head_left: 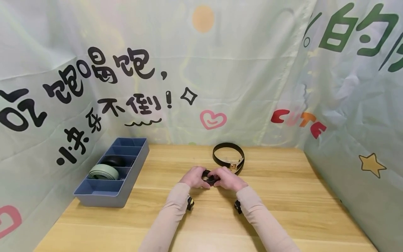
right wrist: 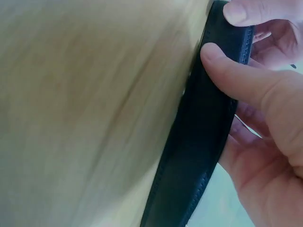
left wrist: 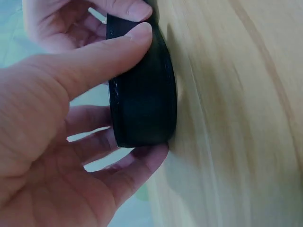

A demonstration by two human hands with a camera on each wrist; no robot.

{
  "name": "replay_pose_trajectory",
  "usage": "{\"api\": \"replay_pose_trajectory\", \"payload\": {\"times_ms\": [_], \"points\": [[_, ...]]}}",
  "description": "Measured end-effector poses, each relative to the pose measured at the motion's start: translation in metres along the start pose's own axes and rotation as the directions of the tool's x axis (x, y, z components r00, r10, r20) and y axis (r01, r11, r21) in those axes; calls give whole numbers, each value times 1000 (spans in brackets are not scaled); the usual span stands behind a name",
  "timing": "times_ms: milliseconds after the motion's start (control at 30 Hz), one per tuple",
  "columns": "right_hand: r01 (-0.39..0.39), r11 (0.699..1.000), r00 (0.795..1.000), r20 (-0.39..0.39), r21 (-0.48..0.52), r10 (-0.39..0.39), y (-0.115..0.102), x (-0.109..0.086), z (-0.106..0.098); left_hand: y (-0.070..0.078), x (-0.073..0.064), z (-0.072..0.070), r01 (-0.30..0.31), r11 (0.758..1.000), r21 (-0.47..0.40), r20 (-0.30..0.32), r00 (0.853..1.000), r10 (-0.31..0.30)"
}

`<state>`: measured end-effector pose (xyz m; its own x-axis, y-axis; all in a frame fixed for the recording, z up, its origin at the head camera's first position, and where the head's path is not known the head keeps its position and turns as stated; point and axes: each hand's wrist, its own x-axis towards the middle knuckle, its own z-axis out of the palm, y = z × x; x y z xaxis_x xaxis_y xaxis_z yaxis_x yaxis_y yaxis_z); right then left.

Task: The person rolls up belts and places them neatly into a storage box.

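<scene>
A black belt (head_left: 209, 181) stands on edge, partly wound into a small coil between the two hands. My left hand (head_left: 194, 177) holds the coil's left side, thumb on the near face and fingers behind it. My right hand (head_left: 231, 179) pinches the right side, its thumb pressed on the stitched strap (right wrist: 199, 132). In the right wrist view a long stretch of strap runs out past this hand. Behind the right hand, a wider black loop (head_left: 216, 153) with a gold-coloured buckle (head_left: 233, 166) stands on the table. The thumb tips are close together in the left wrist view.
A blue-grey divided tray (head_left: 132, 185) is at the left of the wooden table (head_left: 283, 217). It holds a rolled pale green belt (head_left: 104, 172) and a black roll (head_left: 113, 161) in separate compartments. Printed cloth (head_left: 245, 70) encloses the back and sides.
</scene>
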<state>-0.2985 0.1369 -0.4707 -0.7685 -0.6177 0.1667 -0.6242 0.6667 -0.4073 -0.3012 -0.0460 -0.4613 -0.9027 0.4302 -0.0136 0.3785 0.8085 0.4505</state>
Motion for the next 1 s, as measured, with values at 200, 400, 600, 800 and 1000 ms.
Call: {"api": "replay_pose_trajectory", "payload": {"times_ms": [200,400,600,800,1000], "points": [[16,1000,1000,-2,8,-16,1,2,2,-1,-1,5,20,999,27,-41,999,-18],[18,999,1000,-3,-48,-18,1,2,2,0,1,1,-30,1000,2,-24,999,30],[24,999,999,-31,-38,-25,0,5,1,0,3,3,7,1000,-12,-27,1000,-7],[-13,995,1000,28,94,10,12,-1,-9,-1,4,5,-7,1000,-12,-33,999,6],[-161,984,946,-271,73,175,30,-2,-24,-1,4,2,28,1000,-9,2,1000,-28]]}}
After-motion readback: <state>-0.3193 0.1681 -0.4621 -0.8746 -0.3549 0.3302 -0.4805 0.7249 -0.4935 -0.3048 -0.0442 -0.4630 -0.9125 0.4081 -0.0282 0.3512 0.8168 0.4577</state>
